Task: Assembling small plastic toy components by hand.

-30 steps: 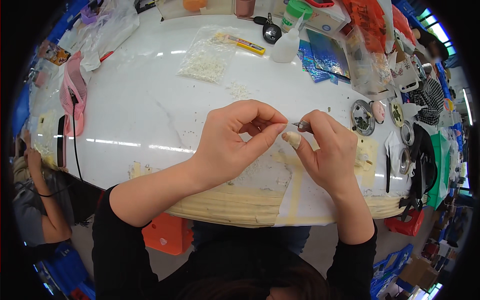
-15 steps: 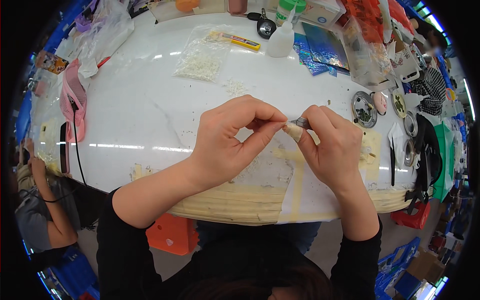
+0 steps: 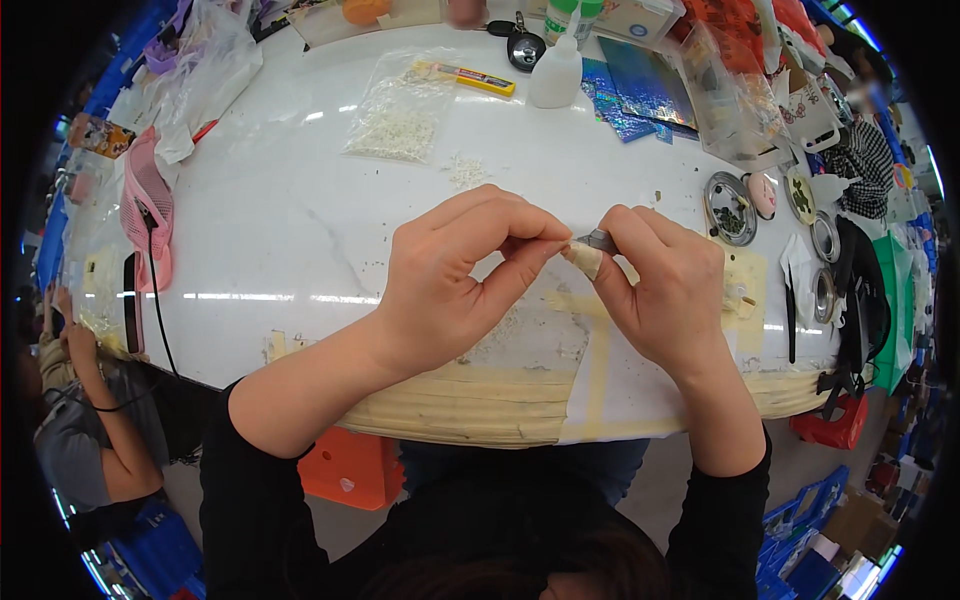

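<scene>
Over the near middle of the white table (image 3: 290, 200), my two hands meet at their fingertips. My left hand (image 3: 460, 270) pinches thumb and forefinger together on something too small to make out. In my right hand (image 3: 665, 285) a small grey metal blade (image 3: 598, 241) is held between finger and thumb, its tip close to the left fingertips. Beige tape (image 3: 584, 260) wraps the right thumb. Beyond the hands lies a loose pile of tiny white pieces (image 3: 466, 172), beside a clear bag of similar white pieces (image 3: 395, 132).
A yellow utility knife (image 3: 485, 80) rests by the bag, near a white squeeze bottle (image 3: 557, 78) and a car key (image 3: 525, 50). Round metal dishes (image 3: 731, 208) and black tweezers (image 3: 791, 315) lie at the right. A pink mesh pouch (image 3: 148, 205) with a black cable is at the left; another person sits beyond.
The view has shifted slightly. Both hands keep their pinched pose, and the blade in my right hand has tilted a little near the left fingertips.
</scene>
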`<state>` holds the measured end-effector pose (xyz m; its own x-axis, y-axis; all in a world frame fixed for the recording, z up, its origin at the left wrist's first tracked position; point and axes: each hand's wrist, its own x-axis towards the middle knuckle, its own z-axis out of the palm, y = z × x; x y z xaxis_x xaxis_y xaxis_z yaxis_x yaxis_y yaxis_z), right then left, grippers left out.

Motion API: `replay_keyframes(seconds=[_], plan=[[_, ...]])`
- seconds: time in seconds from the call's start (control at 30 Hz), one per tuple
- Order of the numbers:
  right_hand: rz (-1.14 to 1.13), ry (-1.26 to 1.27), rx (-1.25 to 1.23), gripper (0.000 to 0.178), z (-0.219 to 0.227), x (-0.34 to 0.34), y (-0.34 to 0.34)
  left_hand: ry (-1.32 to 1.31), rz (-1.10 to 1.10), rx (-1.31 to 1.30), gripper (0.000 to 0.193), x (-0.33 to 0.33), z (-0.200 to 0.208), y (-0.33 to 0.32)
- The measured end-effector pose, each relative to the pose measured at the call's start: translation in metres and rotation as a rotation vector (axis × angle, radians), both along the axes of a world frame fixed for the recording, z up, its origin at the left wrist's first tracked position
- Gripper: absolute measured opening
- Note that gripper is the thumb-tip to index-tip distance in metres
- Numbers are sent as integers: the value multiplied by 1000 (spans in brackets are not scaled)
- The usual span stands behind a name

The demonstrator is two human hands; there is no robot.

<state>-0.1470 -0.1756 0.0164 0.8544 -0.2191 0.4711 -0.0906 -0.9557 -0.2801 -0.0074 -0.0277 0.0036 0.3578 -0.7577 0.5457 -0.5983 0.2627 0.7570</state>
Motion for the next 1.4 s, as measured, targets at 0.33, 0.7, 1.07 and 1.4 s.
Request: replay_keyframes(seconds=[0.33, 0.7, 1.07, 1.4], plan=[[16, 0, -59, 20, 2, -1, -1, -138, 9, -4, 12, 3, 4, -1], [-24, 38, 0, 24, 0, 0, -1, 575, -160, 272, 11, 3, 5, 2], [-26, 102, 47, 24, 1, 1, 0, 933, -253, 392, 18, 8, 10, 2], [-5, 51, 73, 22, 3, 1, 0, 927, -239, 361, 18, 8, 9, 2]])
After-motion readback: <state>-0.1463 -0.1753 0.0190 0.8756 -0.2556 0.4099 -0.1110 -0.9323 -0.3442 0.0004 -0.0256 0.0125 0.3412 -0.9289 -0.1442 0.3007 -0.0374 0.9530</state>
